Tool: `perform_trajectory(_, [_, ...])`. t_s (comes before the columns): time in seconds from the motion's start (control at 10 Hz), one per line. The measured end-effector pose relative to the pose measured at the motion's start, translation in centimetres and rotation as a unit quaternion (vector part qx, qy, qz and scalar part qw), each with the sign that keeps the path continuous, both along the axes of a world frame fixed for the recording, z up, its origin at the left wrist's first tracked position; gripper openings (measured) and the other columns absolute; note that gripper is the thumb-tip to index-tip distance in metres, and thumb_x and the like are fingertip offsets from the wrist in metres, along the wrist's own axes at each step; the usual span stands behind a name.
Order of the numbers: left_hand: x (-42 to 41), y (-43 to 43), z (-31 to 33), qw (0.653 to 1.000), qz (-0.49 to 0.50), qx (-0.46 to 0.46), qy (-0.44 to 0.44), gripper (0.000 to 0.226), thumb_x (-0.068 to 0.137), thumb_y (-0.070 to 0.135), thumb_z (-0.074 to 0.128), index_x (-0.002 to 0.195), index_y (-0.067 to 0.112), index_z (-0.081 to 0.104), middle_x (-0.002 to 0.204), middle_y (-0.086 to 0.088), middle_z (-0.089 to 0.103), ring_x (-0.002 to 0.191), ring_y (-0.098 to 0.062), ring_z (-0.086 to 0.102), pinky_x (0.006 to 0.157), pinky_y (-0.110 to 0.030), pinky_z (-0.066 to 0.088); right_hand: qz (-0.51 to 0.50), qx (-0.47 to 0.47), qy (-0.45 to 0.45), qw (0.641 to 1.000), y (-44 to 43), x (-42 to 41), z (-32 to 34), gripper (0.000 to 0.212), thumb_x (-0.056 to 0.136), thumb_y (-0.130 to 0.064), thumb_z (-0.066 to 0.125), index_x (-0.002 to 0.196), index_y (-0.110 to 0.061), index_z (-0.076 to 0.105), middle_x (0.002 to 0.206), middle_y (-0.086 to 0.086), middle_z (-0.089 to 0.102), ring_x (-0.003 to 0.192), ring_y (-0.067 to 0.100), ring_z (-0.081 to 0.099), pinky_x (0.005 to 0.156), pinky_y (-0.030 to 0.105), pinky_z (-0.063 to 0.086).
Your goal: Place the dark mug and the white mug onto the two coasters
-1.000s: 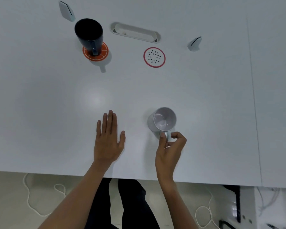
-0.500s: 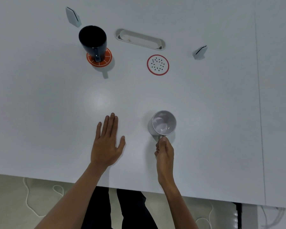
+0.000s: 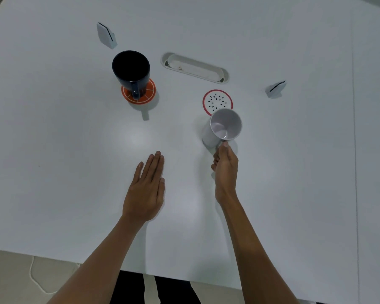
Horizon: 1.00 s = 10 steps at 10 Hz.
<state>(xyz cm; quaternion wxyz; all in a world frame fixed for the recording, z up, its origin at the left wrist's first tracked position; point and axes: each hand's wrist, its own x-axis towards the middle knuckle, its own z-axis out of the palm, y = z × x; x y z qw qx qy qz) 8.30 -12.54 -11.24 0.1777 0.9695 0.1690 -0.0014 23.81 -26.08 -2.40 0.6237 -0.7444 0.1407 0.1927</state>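
Observation:
The dark mug (image 3: 131, 72) stands on the orange coaster (image 3: 148, 96) at the back left, handle toward me. A white coaster with a red rim and black seed marks (image 3: 216, 100) lies to its right, its near edge covered by the white mug (image 3: 225, 126). My right hand (image 3: 225, 170) grips that mug by its handle and holds it just in front of the red-rimmed coaster. My left hand (image 3: 146, 189) lies flat on the white table (image 3: 53, 150), palm down, fingers together, holding nothing.
An oval cable slot (image 3: 194, 68) is set into the table behind the coasters. Two small white wedge-shaped objects stand at the back left (image 3: 105, 36) and back right (image 3: 274, 88). The table's near edge runs below my forearms; a seam runs down the right side.
My right hand closed on the white mug's handle and carried the mug forward to the near edge of the red-rimmed coaster. My left hand stayed flat on the table.

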Motion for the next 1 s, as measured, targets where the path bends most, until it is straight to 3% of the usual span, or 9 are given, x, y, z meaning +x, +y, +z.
perform_trajectory(0.4, [2.0, 1.0, -0.3, 1.0, 0.008, -0.002, -0.02, 0.062, 0.104, 0.018, 0.031, 0.164, 0.01, 0.019, 0.174, -0.003, 0.016, 0.162, -0.014, 0.016, 0.132, -0.039, 0.017, -0.012, -0.009, -0.026, 1.0, 3.9, 9.3, -0.3, 0.037, 0.105, -0.031, 0.039, 0.07, -0.022, 0.045, 0.067, -0.007, 0.038, 0.06, 0.009, 0.032, 0.057, 0.025, 0.028])
perform_trajectory(0.8, [2.2, 1.2, -0.2, 1.0, -0.002, 0.001, -0.019, 0.064, 0.102, 0.017, 0.034, 0.164, 0.01, 0.02, 0.174, -0.004, 0.017, 0.162, -0.017, 0.017, 0.131, -0.043, 0.02, -0.022, -0.035, -0.032, 0.999, 4.5, 10.9, -1.5, 0.033, 0.104, -0.035, 0.039, 0.077, -0.019, 0.048, 0.068, -0.003, 0.043, 0.057, 0.01, 0.037, 0.055, 0.026, 0.034])
perform_trajectory(0.9, [2.2, 1.3, -0.3, 1.0, -0.001, 0.012, -0.019, 0.063, 0.103, 0.017, 0.033, 0.164, 0.01, 0.02, 0.174, -0.004, 0.017, 0.162, -0.016, 0.017, 0.132, -0.042, 0.019, -0.031, -0.05, -0.062, 0.996, 4.0, 10.0, -1.9, 0.026, 0.103, -0.037, 0.042, 0.091, -0.016, 0.052, 0.081, 0.002, 0.055, 0.063, 0.013, 0.049, 0.059, 0.029, 0.044])
perform_trajectory(1.0, [2.4, 1.2, 0.0, 1.0, 0.008, 0.0, -0.027, 0.062, 0.103, 0.018, 0.032, 0.164, 0.01, 0.021, 0.174, -0.004, 0.019, 0.162, -0.017, 0.018, 0.132, -0.041, 0.018, -0.026, -0.162, -0.174, 0.971, 2.8, 5.5, -3.4, 0.031, 0.101, -0.03, 0.048, 0.126, -0.014, 0.054, 0.126, 0.006, 0.058, 0.1, 0.017, 0.061, 0.086, 0.033, 0.053])
